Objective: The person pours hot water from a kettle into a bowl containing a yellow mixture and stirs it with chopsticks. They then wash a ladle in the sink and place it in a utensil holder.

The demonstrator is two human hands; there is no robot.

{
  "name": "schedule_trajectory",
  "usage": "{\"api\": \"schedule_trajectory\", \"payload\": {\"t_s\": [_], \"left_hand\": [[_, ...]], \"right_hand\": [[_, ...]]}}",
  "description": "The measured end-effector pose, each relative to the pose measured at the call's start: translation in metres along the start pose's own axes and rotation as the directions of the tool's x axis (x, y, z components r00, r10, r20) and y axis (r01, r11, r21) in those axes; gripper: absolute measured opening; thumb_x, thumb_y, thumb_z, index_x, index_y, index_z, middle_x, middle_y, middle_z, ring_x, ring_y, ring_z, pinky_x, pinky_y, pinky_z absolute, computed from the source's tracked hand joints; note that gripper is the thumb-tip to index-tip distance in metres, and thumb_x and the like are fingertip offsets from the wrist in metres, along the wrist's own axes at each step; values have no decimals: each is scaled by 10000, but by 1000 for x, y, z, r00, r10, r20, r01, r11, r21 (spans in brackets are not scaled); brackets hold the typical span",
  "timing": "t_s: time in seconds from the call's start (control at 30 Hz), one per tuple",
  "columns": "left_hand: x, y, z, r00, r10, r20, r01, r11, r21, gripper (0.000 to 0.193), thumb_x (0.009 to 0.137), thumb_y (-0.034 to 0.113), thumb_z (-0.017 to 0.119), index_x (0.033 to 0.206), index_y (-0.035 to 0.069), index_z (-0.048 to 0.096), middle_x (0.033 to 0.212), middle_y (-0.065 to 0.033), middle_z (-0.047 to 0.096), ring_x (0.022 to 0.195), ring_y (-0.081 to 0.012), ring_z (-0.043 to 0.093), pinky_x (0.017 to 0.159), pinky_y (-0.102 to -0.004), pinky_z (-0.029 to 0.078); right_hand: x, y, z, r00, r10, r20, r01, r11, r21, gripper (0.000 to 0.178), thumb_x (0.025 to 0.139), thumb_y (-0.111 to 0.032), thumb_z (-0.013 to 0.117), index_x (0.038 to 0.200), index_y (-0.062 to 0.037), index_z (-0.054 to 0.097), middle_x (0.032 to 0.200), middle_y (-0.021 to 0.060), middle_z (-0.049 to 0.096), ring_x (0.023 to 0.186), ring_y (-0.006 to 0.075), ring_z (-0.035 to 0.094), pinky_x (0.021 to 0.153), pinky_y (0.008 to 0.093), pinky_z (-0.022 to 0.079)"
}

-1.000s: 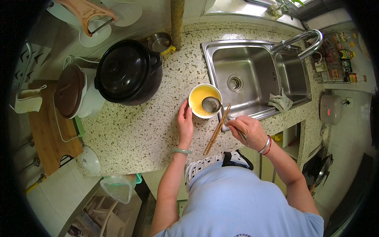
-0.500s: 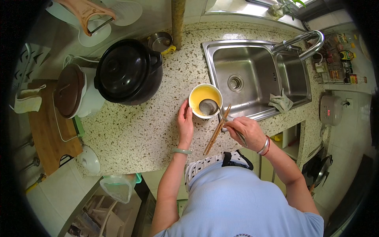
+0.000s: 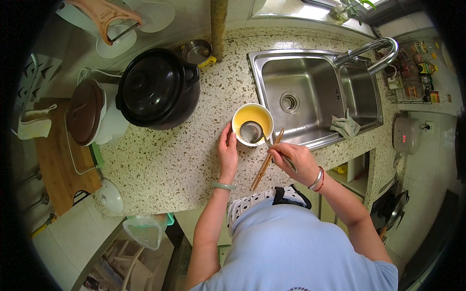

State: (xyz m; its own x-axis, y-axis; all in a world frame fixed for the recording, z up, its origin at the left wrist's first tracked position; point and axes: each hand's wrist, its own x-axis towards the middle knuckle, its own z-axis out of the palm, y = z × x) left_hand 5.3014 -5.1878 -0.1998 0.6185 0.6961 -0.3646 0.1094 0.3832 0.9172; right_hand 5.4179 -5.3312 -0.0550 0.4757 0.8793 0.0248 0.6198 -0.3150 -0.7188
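Observation:
A white bowl (image 3: 233, 119) holding yellow liquid (image 3: 254, 113), which looks like beaten egg, stands on the speckled counter left of the sink. My left hand (image 3: 227, 152) is curled against the bowl's near left side. In my right hand (image 3: 299, 164), the handle of a metal ladle (image 3: 251, 131) is gripped, and the ladle's round head sits inside the bowl at its near side. A pair of wooden chopsticks (image 3: 261, 173) lies slantwise just right of the bowl, partly beneath my right hand, with the far tips by the sink rim.
The steel double sink (image 3: 320, 80) with its faucet (image 3: 386, 60) is at the right; a grey cloth (image 3: 345, 124) drapes its near rim. Left are a black lidded pot (image 3: 155, 89), a white cooker with brown lid (image 3: 85, 114) and a small metal pan (image 3: 197, 51).
My right hand has shifted slightly left toward the bowl, and the ladle's head has moved a little left and nearer within it. My left hand stays in place.

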Motion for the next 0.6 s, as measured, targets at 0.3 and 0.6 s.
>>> {"api": "schedule_trajectory", "payload": {"t_s": [0.3, 0.6], "left_hand": [[0, -1, -1, 1000, 2, 5, -2, 1000, -6, 381, 1024, 138, 483, 1383, 11, 487, 1385, -116, 525, 1253, -206, 505, 1053, -322, 405], [2, -4, -1, 1000, -14, -15, 13, 999, -31, 380, 1021, 138, 488, 1379, 11, 490, 1371, -108, 535, 1246, -200, 509, 1047, -320, 411]], "right_hand": [[8, 2, 9, 942, 332, -51, -295, 891, 344, 108, 927, -76, 621, 964, 16, 664, 696, 106, 673, 566, 163, 665, 531, 273, 517], [12, 5, -1, 953, 268, -139, -230, 942, 243, 103, 926, -59, 620, 998, 7, 654, 716, 112, 678, 604, 168, 675, 563, 264, 522]]}}
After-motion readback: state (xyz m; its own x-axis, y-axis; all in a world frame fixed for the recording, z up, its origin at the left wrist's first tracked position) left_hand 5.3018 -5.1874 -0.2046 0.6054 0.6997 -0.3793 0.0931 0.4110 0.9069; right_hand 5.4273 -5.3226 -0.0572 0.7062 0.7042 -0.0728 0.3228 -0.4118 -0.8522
